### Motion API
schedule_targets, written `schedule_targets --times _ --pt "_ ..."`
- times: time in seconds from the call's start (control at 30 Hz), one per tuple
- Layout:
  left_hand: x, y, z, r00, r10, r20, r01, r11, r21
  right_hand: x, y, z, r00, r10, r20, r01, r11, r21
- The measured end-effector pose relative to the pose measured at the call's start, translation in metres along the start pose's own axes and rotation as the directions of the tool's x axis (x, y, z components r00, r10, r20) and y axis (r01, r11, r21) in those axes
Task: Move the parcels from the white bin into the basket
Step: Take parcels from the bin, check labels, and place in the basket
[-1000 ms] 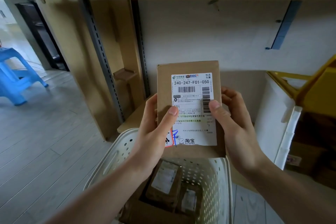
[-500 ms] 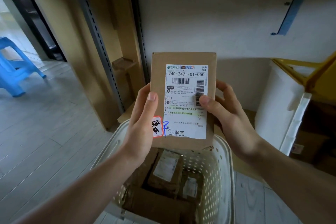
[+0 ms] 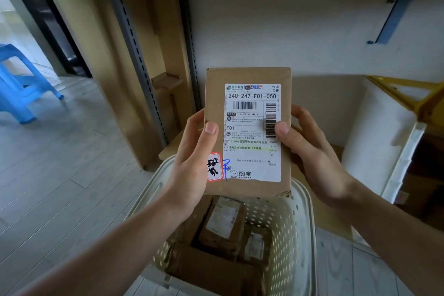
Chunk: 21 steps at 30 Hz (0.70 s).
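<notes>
Left thumb has slid up the parcel (image 3: 247,132) both hands grip above the parcel-filled basket (image 3: 300,223).

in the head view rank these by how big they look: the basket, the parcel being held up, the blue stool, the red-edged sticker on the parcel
1. basket, largest, partly cut off by the bottom edge
2. parcel, held up near the camera, so its true size is unsure
3. blue stool, farther away and cut off at the left
4. red-edged sticker, smallest

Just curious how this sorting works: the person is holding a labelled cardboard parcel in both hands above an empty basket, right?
Not quite. In the head view the basket already holds several parcels. Both the left hand and right hand do hold the labelled parcel above it.
</notes>
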<state>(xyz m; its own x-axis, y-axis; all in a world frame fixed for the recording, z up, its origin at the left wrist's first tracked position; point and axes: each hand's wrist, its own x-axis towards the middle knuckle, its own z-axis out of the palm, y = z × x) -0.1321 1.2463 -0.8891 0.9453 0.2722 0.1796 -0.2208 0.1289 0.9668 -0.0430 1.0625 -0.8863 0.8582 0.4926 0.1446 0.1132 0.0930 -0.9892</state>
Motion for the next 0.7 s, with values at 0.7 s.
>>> schedule_targets --times 0.7 --pt "-0.018 0.028 0.009 0.944 0.204 0.260 -0.178 0.977 -0.121 -0.030 -0.028 0.003 0.978 -0.203 -0.045 0.204 0.979 0.025"
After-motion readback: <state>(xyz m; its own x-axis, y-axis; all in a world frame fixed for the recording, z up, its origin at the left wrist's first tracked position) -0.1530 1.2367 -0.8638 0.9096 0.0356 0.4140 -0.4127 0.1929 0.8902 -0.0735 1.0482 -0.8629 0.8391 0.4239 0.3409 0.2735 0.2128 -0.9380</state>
